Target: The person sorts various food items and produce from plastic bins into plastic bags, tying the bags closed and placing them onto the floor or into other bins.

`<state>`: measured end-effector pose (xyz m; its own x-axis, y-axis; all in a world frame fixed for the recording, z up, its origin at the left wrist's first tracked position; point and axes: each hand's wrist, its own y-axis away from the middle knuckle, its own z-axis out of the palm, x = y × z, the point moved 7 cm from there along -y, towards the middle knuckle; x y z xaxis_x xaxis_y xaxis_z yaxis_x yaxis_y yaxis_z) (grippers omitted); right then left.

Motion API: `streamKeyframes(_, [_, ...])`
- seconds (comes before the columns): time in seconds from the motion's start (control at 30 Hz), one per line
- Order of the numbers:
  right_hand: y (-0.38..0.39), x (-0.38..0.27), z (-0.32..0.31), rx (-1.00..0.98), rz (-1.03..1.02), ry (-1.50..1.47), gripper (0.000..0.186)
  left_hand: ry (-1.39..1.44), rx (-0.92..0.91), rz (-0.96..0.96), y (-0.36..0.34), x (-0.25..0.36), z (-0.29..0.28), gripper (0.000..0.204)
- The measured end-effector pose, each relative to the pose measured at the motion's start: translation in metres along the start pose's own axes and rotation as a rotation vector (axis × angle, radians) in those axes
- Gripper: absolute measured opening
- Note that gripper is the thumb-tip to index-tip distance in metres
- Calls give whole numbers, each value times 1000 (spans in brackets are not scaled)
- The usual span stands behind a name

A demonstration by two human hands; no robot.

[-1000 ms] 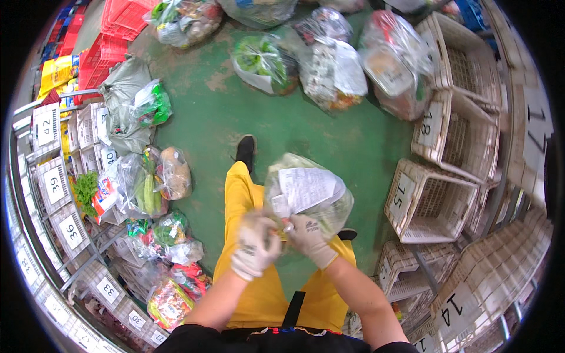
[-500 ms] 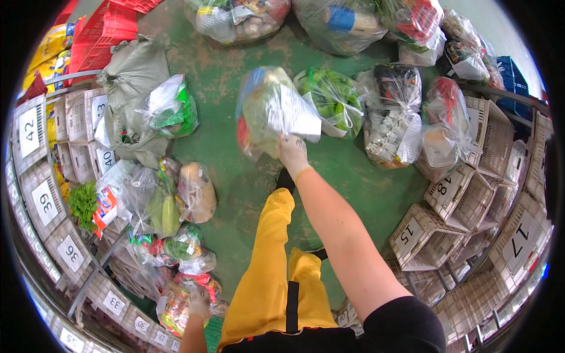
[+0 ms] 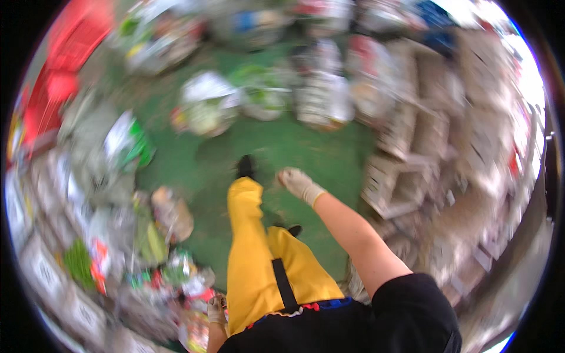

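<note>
My right hand (image 3: 299, 184), in a pale glove, is over the green floor with its fingers curled and nothing visible in them. Beyond it a clear plastic bag (image 3: 207, 106) of vegetables, with a white sheet on it, rests on the floor. Beside that bag lies another bag of green vegetables (image 3: 259, 88). My left hand (image 3: 217, 309), also gloved, is low beside my yellow trouser leg, its fingers closed at a clear bag of colourful packaged goods (image 3: 196, 330). Its grip is partly hidden and blurred.
Pale plastic crates (image 3: 397, 188) stand stacked on the right, and numbered crates line the left. Red crates (image 3: 76, 35) are at the far left. More filled bags (image 3: 322, 88) sit along the far side, and a bag of produce (image 3: 172, 215) lies at left.
My right hand has let go of the vegetable bag, which now sits on the floor, and drawn back. My left hand and its bag have come nearer my leg. The whole view has turned.
</note>
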<state>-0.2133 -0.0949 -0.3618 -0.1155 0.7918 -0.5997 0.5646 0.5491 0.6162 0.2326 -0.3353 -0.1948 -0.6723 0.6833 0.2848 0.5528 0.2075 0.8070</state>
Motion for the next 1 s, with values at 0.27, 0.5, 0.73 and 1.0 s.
streamKeyframes(0.27, [662, 173, 17, 662, 1266, -753, 21, 176, -213, -185, -139, 68, 16, 23])
streamKeyframes(0.5, [890, 123, 232, 1528, 1005, -1686, 20, -1323, -205, 962, -90, 366, 63, 30])
streamKeyframes(0.73, [1003, 76, 229, 1525, 822, -1418, 22, -62, -806, 672, 175, 707, 360, 82])
streamKeyframes(1.0, [1133, 107, 70, 1383, 806, -632, 21, 435, -211, 593, 107, 954, 418, 51])
